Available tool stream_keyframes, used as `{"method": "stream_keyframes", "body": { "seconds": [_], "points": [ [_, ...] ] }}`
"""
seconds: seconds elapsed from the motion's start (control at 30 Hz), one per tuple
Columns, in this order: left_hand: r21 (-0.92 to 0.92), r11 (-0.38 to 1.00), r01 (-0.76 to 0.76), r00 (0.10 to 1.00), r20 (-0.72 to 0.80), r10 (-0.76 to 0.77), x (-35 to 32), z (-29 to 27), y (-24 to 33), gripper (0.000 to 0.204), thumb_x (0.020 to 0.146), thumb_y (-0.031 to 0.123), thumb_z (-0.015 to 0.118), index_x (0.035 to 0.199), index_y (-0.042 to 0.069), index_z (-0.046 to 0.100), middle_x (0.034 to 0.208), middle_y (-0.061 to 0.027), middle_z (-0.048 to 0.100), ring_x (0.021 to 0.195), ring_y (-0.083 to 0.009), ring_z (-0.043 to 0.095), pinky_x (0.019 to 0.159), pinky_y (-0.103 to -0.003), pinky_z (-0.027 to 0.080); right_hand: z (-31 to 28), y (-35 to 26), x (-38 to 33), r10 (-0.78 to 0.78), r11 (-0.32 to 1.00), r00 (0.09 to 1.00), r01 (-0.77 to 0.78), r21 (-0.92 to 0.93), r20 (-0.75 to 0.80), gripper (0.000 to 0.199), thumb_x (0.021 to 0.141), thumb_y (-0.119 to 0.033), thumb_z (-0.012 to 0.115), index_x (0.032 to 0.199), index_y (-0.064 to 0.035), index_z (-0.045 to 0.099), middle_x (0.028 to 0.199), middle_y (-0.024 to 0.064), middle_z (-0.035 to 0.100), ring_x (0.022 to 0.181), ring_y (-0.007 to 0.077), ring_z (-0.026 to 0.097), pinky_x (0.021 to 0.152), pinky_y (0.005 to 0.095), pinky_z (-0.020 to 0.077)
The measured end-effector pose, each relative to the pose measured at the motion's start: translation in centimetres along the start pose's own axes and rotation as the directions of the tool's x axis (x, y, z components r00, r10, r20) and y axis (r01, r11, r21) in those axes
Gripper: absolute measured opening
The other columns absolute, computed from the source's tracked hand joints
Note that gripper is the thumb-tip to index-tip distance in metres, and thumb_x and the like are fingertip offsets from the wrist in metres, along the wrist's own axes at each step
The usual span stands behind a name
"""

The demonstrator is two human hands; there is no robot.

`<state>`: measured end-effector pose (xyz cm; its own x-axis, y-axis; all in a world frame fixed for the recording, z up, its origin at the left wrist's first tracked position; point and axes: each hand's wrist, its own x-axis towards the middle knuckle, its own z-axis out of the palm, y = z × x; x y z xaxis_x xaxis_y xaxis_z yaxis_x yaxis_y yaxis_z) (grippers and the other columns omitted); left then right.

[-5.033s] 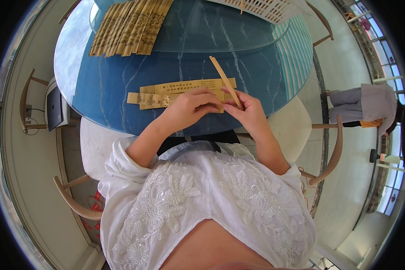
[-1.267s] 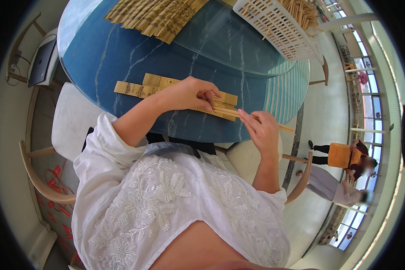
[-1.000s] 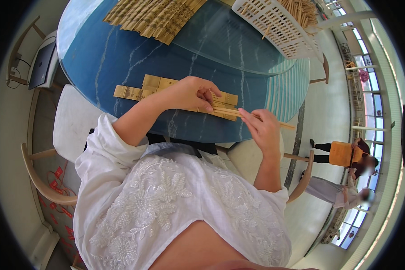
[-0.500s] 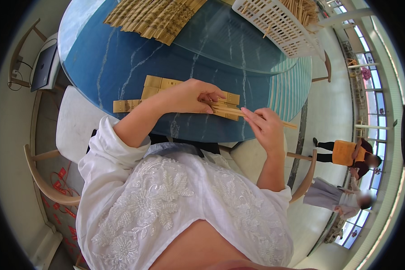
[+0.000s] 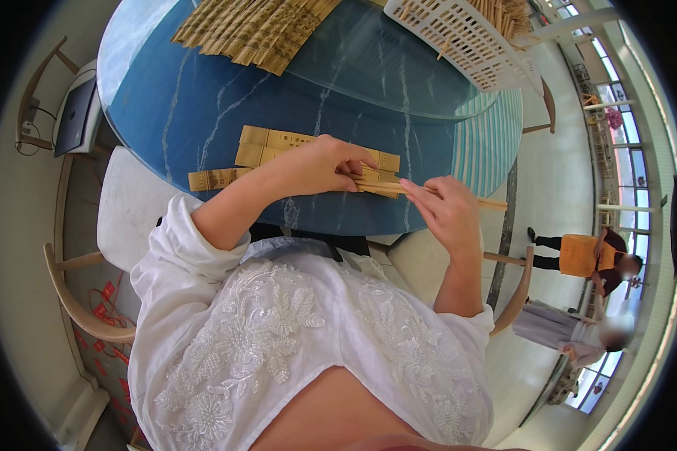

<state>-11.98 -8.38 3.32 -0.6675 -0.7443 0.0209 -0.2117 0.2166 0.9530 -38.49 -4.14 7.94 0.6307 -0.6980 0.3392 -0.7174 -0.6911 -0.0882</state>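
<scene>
A pair of light wooden chopsticks (image 5: 382,186) lies slantwise between my hands, low over the near part of the blue table. My right hand (image 5: 445,209) pinches them along their length, and their right ends stick out past its fingers. At their left ends, my left hand (image 5: 327,165) is curled with thumb and fingers round the tips; part of that grip is hidden behind the hand. Under and around my left hand lie several gold paper chopstick sleeves (image 5: 254,143), overlapping one another. Another sleeve (image 5: 214,179) shows left of my left wrist.
Many gold patterned sleeves (image 5: 259,34) fan out at the far left of the table (image 5: 226,98). A white slatted basket (image 5: 466,45) full of chopsticks stands at the far right. A laptop (image 5: 75,116) rests on a chair at left. Two people stand off to the right.
The chopsticks and my right hand have shifted slightly to the right, and the chopsticks lie a little flatter. My left hand stays nearly in place over the sleeves.
</scene>
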Motion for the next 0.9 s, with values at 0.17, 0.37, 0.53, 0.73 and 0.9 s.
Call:
{"method": "stream_keyframes", "body": {
  "seconds": [0.17,0.37,0.53,0.73,0.9],
  "points": [
    [-0.081,0.995,-0.057,0.998,-0.024,0.055,0.3,0.5,-0.3,0.044,0.081,0.005,0.076,0.123,0.004,0.064,0.1,-0.014,0.072,0.092,-0.0229,0.071,0.08,-0.032,0.055,2.4,-0.2,-0.3,0.015,0.992,0.999,-0.011,0.124,-0.033,0.032,0.076,-0.011,0.076,0.108,-0.0169,0.075,0.076,0.0021,0.056,0.068,0.0193,0.055,0.059,0.0337,0.0432],
    [0.235,0.969,0.07,0.996,-0.071,-0.055,-0.7,-0.8,0.5,0.034,0.084,0.013,0.074,0.116,0.002,0.067,0.098,-0.0128,0.073,0.088,-0.0204,0.071,0.077,-0.031,0.055,2.5,-0.4,-0.1,0.066,0.994,0.993,-0.057,0.09,-0.099,0.028,0.078,-0.016,0.076,0.105,-0.0181,0.076,0.071,0.0002,0.054,0.065,0.0174,0.054,0.056,0.032,0.044],
    [0.129,0.969,0.209,0.975,0.053,-0.217,-1.3,-2.1,0.8,0.018,0.087,0.009,0.068,0.099,-0.002,0.071,0.087,-0.0114,0.073,0.074,-0.0166,0.07,0.068,-0.029,0.054,2.4,-0.1,-0.3,0.064,0.994,0.99,-0.052,0.095,-0.127,0.033,0.079,-0.017,0.076,0.111,-0.0152,0.073,0.072,0.0003,0.056,0.064,0.0174,0.054,0.057,0.0326,0.0443],
    [0.053,0.971,0.233,0.969,0.073,-0.237,-0.6,-1.3,1.1,0.016,0.088,0.008,0.066,0.098,-0.004,0.071,0.082,-0.0088,0.073,0.071,-0.0134,0.069,0.065,-0.026,0.054,2.3,-0.9,0.8,0.012,0.999,0.996,-0.009,0.033,-0.085,0.044,0.076,-0.018,0.077,0.12,-0.0129,0.068,0.075,0.0019,0.059,0.067,0.0185,0.055,0.06,0.0327,0.0452],
    [-0.021,0.969,0.245,0.968,0.056,-0.244,-0.9,-1.8,0.3,0.016,0.09,0.006,0.066,0.101,-0.004,0.071,0.083,-0.0076,0.072,0.072,-0.0114,0.068,0.065,-0.024,0.055,1.7,-0.5,1.2,0.071,0.997,0.986,-0.074,-0.013,-0.153,0.042,0.078,-0.02,0.077,0.119,-0.0138,0.069,0.082,0.0013,0.062,0.074,0.0194,0.058,0.066,0.0319,0.0476]
  ]
}}
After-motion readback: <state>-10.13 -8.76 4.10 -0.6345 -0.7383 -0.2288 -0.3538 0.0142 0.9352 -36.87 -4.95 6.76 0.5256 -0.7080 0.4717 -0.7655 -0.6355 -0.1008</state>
